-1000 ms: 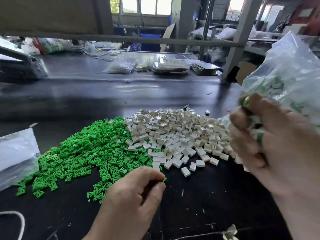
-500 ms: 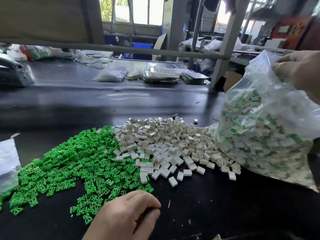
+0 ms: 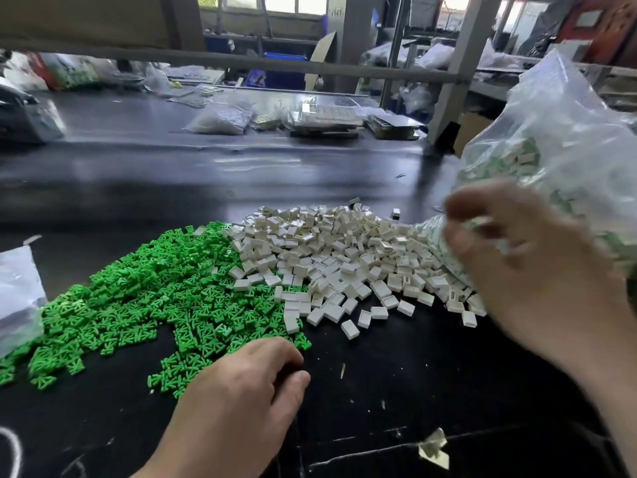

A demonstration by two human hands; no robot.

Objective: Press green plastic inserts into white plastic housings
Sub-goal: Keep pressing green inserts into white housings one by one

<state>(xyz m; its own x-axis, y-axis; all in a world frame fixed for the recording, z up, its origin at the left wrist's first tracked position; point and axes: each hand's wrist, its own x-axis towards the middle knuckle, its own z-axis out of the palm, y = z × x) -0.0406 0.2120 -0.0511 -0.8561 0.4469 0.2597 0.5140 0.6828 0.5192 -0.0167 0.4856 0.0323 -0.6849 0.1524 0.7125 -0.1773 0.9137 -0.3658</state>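
Note:
A heap of green inserts (image 3: 155, 291) lies on the black table (image 3: 396, 381), touching a heap of white housings (image 3: 344, 257) to its right. My left hand (image 3: 241, 398) rests on the table at the near edge of the green heap. Its fingers are curled against the thumb, over the spot where a green insert showed earlier. My right hand (image 3: 527, 270) is blurred, low in front of a clear bag (image 3: 568, 139) of white-and-green assembled pieces at the right. Its fingers are bent, and I cannot make out whether they hold anything.
A second plastic bag (image 3: 17, 291) lies at the left edge. Along the back of the table lie a bag of parts (image 3: 220, 115) and flat trays (image 3: 324, 119). A grey frame post (image 3: 458, 63) stands at the back right. A scrap of tape (image 3: 434, 446) sits near the front.
My right hand went up to the top of the bag, then came down in front of it toward the white heap. My left hand stayed curled at the green heap's edge.

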